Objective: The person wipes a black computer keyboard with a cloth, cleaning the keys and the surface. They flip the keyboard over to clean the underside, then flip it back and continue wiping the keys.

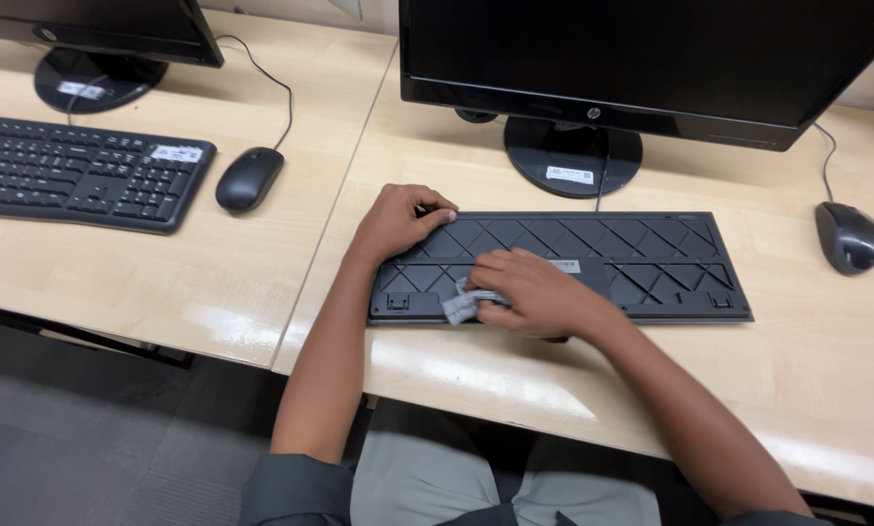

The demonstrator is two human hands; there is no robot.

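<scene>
A person wipes the underside of an overturned black keyboard (593, 258) at desk centre. The right hand (534, 292) pinches a grey cloth (459, 304) closed-fingered; the left hand (398, 219) clamps the ten-o'clock corner. Unwiped panels toward three o'clock likely come next.

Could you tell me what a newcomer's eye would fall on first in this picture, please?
Most striking is the black keyboard lying upside down on the desk before the big monitor. The right hand presses a small grey cloth to its ribbed underside, while the left hand grips its far left corner.
</scene>
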